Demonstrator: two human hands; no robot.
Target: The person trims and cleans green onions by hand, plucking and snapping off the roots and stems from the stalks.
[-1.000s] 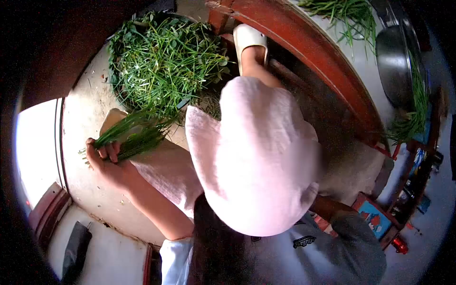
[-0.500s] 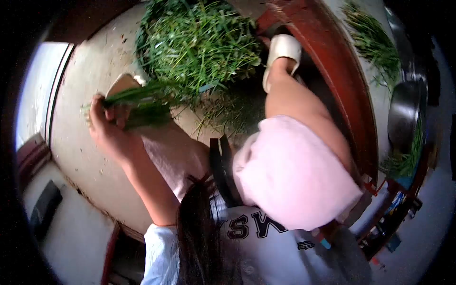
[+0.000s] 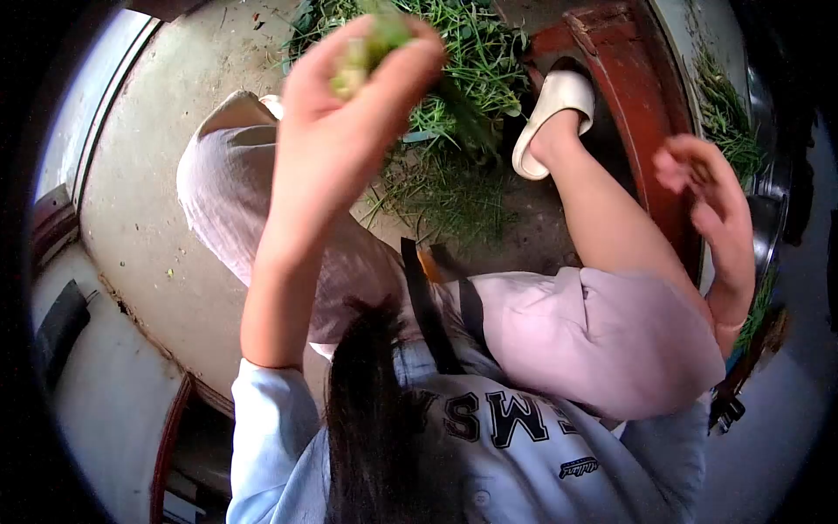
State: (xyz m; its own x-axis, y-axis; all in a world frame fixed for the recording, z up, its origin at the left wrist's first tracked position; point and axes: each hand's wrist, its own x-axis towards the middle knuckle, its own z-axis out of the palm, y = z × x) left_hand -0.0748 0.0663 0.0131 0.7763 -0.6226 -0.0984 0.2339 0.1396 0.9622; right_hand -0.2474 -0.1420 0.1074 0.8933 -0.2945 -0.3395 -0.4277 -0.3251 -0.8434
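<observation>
My left hand (image 3: 336, 131) is raised at the upper middle, its fingers closed around a bunch of green stalks (image 3: 380, 48). Pale cut-looking ends show at the palm, while darker leaves trail down to the right; motion blurs the bunch. Beyond it lies a heap of green grassy leaves (image 3: 480, 52), partly covered by that hand. At the right, my right hand (image 3: 717, 205) is lifted beside the red wooden furniture (image 3: 611, 79). Its fingers are loosely bent and apart from the thumb, with nothing visible between them.
Loose green scraps (image 3: 445, 196) litter the floor between my legs. My foot in a white slipper (image 3: 559, 105) stands near the red wood. More long greens (image 3: 729, 105) lie along the right side, near a metal bowl (image 3: 768, 214) partly hidden by my right hand.
My left hand has moved right and closer to the camera, still gripping the green bunch. My right hand has come into view at the right. The view has shifted slightly.
</observation>
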